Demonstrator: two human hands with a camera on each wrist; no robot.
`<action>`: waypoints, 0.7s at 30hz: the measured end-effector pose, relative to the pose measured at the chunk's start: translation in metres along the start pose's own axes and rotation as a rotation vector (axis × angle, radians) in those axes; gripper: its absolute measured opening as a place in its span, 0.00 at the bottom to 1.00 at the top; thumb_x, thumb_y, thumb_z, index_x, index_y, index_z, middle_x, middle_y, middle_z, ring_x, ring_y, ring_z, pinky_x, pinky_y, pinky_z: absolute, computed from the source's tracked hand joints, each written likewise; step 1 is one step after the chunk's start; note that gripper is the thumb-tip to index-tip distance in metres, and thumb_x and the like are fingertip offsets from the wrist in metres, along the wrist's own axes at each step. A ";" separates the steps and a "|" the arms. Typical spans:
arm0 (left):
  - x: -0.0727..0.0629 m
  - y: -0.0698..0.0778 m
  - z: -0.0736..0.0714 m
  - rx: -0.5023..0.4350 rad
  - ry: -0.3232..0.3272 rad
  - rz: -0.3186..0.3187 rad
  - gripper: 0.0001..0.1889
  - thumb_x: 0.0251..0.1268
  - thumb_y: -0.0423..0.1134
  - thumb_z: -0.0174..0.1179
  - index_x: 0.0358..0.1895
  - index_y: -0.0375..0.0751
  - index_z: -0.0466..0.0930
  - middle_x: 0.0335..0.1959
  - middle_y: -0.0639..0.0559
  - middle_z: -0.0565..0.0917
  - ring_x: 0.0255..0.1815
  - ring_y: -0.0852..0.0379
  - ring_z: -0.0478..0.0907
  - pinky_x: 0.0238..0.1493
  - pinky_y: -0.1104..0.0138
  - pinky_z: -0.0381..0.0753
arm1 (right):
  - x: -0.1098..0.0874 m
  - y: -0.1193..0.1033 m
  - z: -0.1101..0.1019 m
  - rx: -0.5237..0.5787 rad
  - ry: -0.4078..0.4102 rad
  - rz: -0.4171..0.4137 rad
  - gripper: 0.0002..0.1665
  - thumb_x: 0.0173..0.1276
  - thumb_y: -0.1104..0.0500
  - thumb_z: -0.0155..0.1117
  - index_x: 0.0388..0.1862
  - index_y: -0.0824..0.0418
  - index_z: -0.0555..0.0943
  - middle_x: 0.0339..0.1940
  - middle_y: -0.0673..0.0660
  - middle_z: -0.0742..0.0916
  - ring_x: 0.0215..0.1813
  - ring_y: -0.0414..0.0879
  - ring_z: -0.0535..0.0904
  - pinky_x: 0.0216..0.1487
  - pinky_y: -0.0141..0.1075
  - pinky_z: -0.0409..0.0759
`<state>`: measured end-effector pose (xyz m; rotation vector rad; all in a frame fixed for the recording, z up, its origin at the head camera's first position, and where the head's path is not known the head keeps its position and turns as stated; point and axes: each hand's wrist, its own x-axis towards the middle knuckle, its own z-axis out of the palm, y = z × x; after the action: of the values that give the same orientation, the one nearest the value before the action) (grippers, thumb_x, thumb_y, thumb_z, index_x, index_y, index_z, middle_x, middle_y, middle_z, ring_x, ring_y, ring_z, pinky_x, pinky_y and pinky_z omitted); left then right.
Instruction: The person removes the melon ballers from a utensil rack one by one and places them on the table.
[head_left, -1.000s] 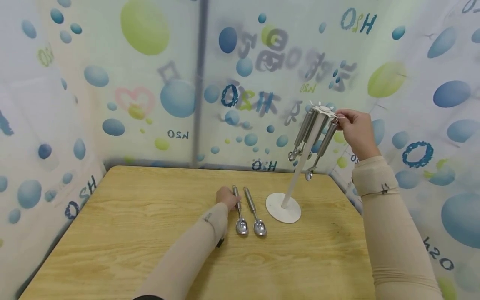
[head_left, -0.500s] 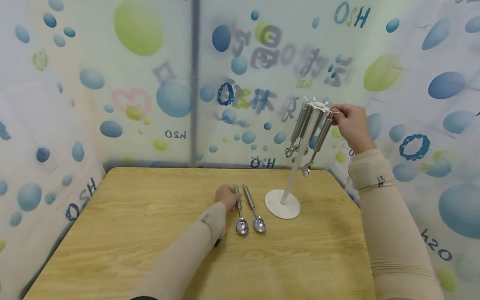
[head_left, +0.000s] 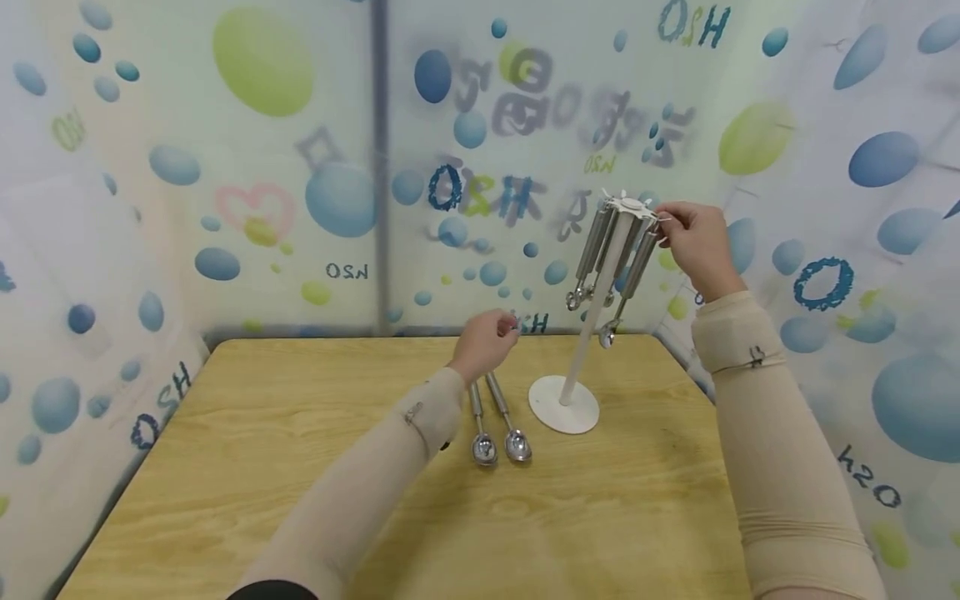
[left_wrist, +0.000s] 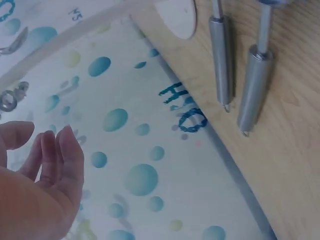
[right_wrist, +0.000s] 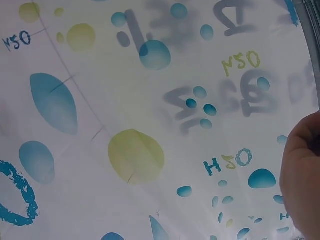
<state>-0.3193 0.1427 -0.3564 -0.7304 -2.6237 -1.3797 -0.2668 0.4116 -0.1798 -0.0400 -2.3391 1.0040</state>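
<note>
Pinching the top edge of the white stand (head_left: 589, 329) with the right hand (head_left: 703, 248), bending thumb and finger close. Cannot tell if also touching the hanging spoon (head_left: 640, 267) just under there. Holding nothing in the left hand (head_left: 483, 343), up in the air left of the stand, with loose, curvy fingers. Seeing one shiny spoon (head_left: 483, 450) and another shiny spoon (head_left: 517, 446) side by side on the table (head_left: 600, 508), left of the stand and near its round foot (head_left: 546, 404). Spotting other metal tools (head_left: 592, 246) hung from the stand's top.

Reading "H2O" in big blue and green letters (head_left: 480, 196) on the back wall (head_left: 345, 67), left of the stand's top, but going backwards. Finding "h2O" in small blue letters (head_left: 864, 477) on the side wall (head_left: 817, 192), right of the stand. Seeing big gray letters (head_left: 517, 108) behind the stand, too blurry to read. Looking at light wood with wavy lines under the stand. Seeing pale walls full of blue and green dots, with a pink heart (head_left: 255, 212) far left of the stand.
</note>
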 end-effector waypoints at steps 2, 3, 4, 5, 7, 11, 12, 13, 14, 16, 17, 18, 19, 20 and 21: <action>0.000 0.010 0.001 -0.021 -0.041 0.059 0.12 0.66 0.42 0.52 0.49 0.47 0.77 0.42 0.55 0.81 0.42 0.60 0.77 0.43 0.66 0.79 | -0.001 -0.001 -0.001 -0.004 0.011 0.005 0.19 0.71 0.56 0.48 0.51 0.66 0.78 0.28 0.40 0.80 0.32 0.33 0.76 0.34 0.22 0.77; -0.001 0.015 0.002 -0.018 -0.054 0.083 0.11 0.66 0.41 0.52 0.49 0.47 0.77 0.42 0.55 0.81 0.42 0.60 0.77 0.43 0.67 0.79 | -0.002 -0.001 -0.001 -0.003 0.010 0.010 0.19 0.71 0.56 0.48 0.51 0.66 0.78 0.28 0.40 0.80 0.32 0.33 0.76 0.34 0.22 0.77; -0.001 0.019 0.003 -0.020 -0.065 0.107 0.12 0.66 0.41 0.52 0.50 0.48 0.76 0.42 0.56 0.80 0.42 0.61 0.77 0.44 0.67 0.79 | -0.003 -0.002 -0.002 -0.003 0.009 0.015 0.19 0.71 0.55 0.48 0.51 0.66 0.78 0.28 0.40 0.80 0.32 0.33 0.76 0.34 0.23 0.77; -0.001 0.023 0.004 -0.020 -0.072 0.133 0.12 0.66 0.41 0.52 0.50 0.48 0.76 0.42 0.56 0.80 0.42 0.61 0.77 0.43 0.68 0.79 | -0.004 -0.002 -0.002 -0.001 0.008 0.017 0.19 0.71 0.55 0.48 0.51 0.66 0.78 0.28 0.40 0.80 0.32 0.33 0.76 0.35 0.24 0.78; 0.000 0.031 0.006 -0.019 -0.084 0.184 0.12 0.67 0.41 0.51 0.51 0.49 0.76 0.42 0.57 0.80 0.42 0.62 0.76 0.43 0.69 0.78 | -0.006 -0.004 -0.003 -0.003 0.006 0.022 0.20 0.70 0.54 0.48 0.51 0.66 0.78 0.28 0.41 0.80 0.32 0.33 0.76 0.36 0.24 0.78; 0.001 0.047 0.006 -0.022 -0.084 0.273 0.12 0.68 0.42 0.50 0.51 0.50 0.76 0.40 0.57 0.80 0.39 0.64 0.76 0.39 0.70 0.78 | -0.007 -0.006 -0.004 -0.009 -0.001 0.016 0.20 0.70 0.54 0.49 0.51 0.66 0.78 0.27 0.41 0.80 0.32 0.32 0.76 0.35 0.22 0.77; 0.002 0.052 0.006 -0.029 -0.083 0.285 0.12 0.68 0.42 0.49 0.51 0.50 0.76 0.40 0.57 0.80 0.38 0.64 0.76 0.37 0.70 0.78 | -0.007 -0.007 -0.004 -0.016 -0.004 0.013 0.20 0.70 0.54 0.50 0.51 0.66 0.78 0.27 0.41 0.80 0.32 0.32 0.77 0.34 0.21 0.77; 0.002 0.056 0.007 -0.029 -0.079 0.293 0.12 0.68 0.43 0.49 0.51 0.51 0.76 0.39 0.57 0.80 0.36 0.65 0.75 0.35 0.71 0.78 | -0.007 -0.008 -0.005 -0.019 -0.009 0.012 0.20 0.70 0.54 0.50 0.51 0.66 0.78 0.28 0.42 0.80 0.31 0.32 0.77 0.34 0.21 0.77; 0.003 0.059 0.007 -0.031 -0.073 0.299 0.12 0.68 0.43 0.49 0.51 0.51 0.76 0.39 0.58 0.79 0.35 0.65 0.75 0.34 0.71 0.77 | -0.008 -0.008 -0.005 -0.028 -0.015 0.011 0.21 0.70 0.53 0.50 0.51 0.66 0.78 0.28 0.43 0.80 0.31 0.33 0.76 0.33 0.20 0.77; 0.004 0.067 0.008 -0.039 -0.049 0.314 0.12 0.68 0.42 0.49 0.52 0.51 0.76 0.38 0.58 0.79 0.33 0.65 0.75 0.31 0.72 0.76 | -0.008 -0.010 -0.006 -0.050 -0.026 0.013 0.21 0.70 0.52 0.50 0.51 0.66 0.78 0.29 0.44 0.80 0.31 0.33 0.76 0.33 0.21 0.76; 0.005 0.070 0.009 -0.041 -0.030 0.324 0.12 0.68 0.42 0.49 0.51 0.51 0.76 0.37 0.58 0.79 0.33 0.65 0.74 0.31 0.73 0.76 | -0.009 -0.011 -0.007 -0.061 -0.031 0.014 0.21 0.70 0.52 0.50 0.51 0.66 0.78 0.30 0.45 0.81 0.32 0.33 0.76 0.33 0.21 0.76; 0.006 0.074 0.009 -0.049 -0.014 0.333 0.12 0.68 0.41 0.49 0.51 0.50 0.76 0.38 0.58 0.79 0.34 0.65 0.74 0.31 0.73 0.76 | -0.009 -0.012 -0.008 -0.073 -0.037 0.016 0.21 0.70 0.52 0.50 0.51 0.66 0.78 0.30 0.46 0.81 0.32 0.34 0.76 0.34 0.21 0.76; 0.006 0.077 0.010 -0.055 0.004 0.345 0.12 0.68 0.41 0.49 0.52 0.49 0.76 0.38 0.58 0.79 0.34 0.65 0.74 0.31 0.73 0.76 | -0.010 -0.013 -0.009 -0.087 -0.044 0.021 0.22 0.70 0.51 0.50 0.52 0.65 0.78 0.31 0.47 0.81 0.32 0.34 0.76 0.34 0.21 0.76; 0.007 0.080 0.011 -0.065 0.016 0.354 0.13 0.68 0.41 0.49 0.52 0.48 0.76 0.38 0.58 0.79 0.35 0.65 0.74 0.32 0.74 0.76 | -0.011 -0.015 -0.010 -0.103 -0.049 0.025 0.22 0.70 0.50 0.50 0.52 0.65 0.78 0.31 0.48 0.81 0.32 0.34 0.76 0.34 0.21 0.76; 0.008 0.083 0.013 -0.079 0.027 0.362 0.13 0.68 0.40 0.48 0.52 0.46 0.76 0.39 0.57 0.79 0.35 0.64 0.75 0.32 0.74 0.76 | -0.013 -0.016 -0.011 -0.120 -0.052 0.028 0.23 0.69 0.50 0.50 0.52 0.65 0.78 0.32 0.48 0.81 0.33 0.35 0.76 0.34 0.21 0.76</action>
<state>-0.2873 0.1954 -0.2990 -1.1209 -2.2776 -1.3756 -0.2476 0.4044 -0.1696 -0.0939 -2.4504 0.8872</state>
